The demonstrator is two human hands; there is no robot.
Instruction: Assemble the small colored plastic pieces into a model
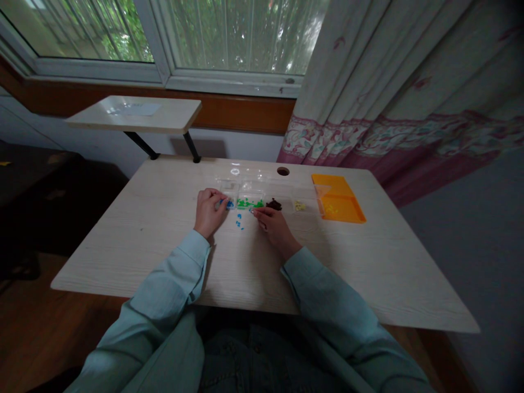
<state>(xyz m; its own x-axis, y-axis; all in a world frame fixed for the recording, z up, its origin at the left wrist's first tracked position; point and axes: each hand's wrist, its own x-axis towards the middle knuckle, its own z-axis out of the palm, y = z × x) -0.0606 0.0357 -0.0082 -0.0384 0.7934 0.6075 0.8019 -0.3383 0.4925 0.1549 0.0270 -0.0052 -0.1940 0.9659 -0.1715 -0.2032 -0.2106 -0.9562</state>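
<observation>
A clear plastic box (286,192) with compartments lies on the table, its transparent lid raised or lying behind. My left hand (209,212) is at the box's left end, its fingers pinched at a small blue piece beside the blue pieces (230,204). My right hand (273,225) is in front of the box, thumb and fingers closed on a tiny light-blue piece (251,210). Several loose blue pieces (238,223) lie on the tabletop between my hands. Other compartments hold green pieces (250,203), dark brown pieces (274,204) and pale yellow pieces (299,206).
To the right of the box lies an orange tray (347,204) with small yellow pieces in it. A round hole (283,171) is cut near the table's (135,240) back edge. At the back left a raised shelf (139,114) stands on black legs. A curtain (393,98) hangs behind.
</observation>
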